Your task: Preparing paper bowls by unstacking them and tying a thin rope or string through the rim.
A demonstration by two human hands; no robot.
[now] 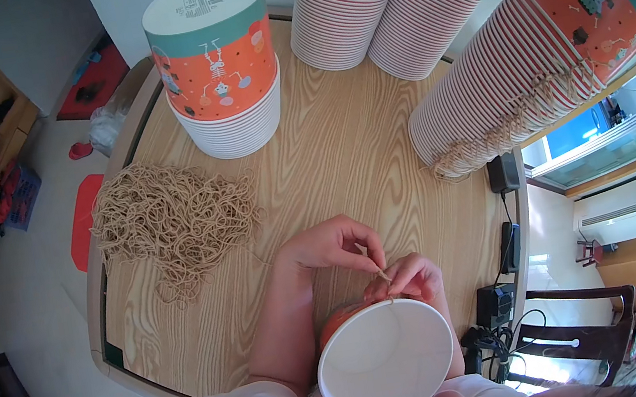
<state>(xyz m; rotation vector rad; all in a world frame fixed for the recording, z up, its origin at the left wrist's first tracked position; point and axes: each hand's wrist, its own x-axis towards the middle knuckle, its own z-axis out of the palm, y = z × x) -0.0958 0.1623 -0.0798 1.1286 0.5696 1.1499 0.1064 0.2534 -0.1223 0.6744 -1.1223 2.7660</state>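
A paper bucket [385, 361] with a white inside and an orange outer wall leans against my body, its mouth toward me. Over its far rim, my left hand [335, 245] pinches a thin tan cord [383, 275] between thumb and fingertips. My right hand [417, 276] is closed at that same rim, its fingertips together on the lower part of the cord, beside the bucket wall. The exact hold of the right fingers is partly hidden. Left of my left forearm lies a loose heap of tan cords [176, 221].
An upside-down stack of orange and green printed buckets [219, 73] stands beyond the heap. Tall bucket stacks [353, 2] rise at the back. Another bucket stack [499, 78], cords along its side, lies at the right. Black power adapters [495, 305] and cables line the table's right edge.
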